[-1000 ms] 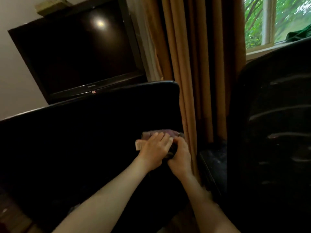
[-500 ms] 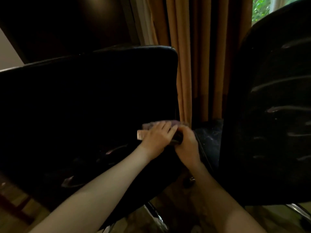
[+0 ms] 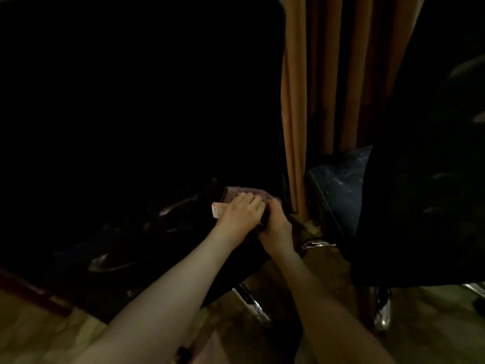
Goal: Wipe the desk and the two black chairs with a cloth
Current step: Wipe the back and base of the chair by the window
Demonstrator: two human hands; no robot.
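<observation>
A black chair (image 3: 131, 114) fills the left half of the head view, very dark. Low on its right edge lies a folded purplish cloth (image 3: 232, 193). My left hand (image 3: 240, 212) lies over the cloth with bent fingers and holds it against the chair. Touching it on the right, my right hand (image 3: 275, 227) has its fingers curled round the chair's right edge. The second black chair (image 3: 433, 153) stands at the right, its back towards me and its seat (image 3: 341, 177) showing beside it.
An orange-brown curtain (image 3: 315, 101) hangs between the two chairs. Chrome chair legs (image 3: 252, 303) (image 3: 381, 313) stand on the brownish floor (image 3: 39, 327) below. The gap between the chairs is narrow.
The view has tilted down, so the television and window have left the frame. Both hands and the cloth have slid down the left chair's right edge.
</observation>
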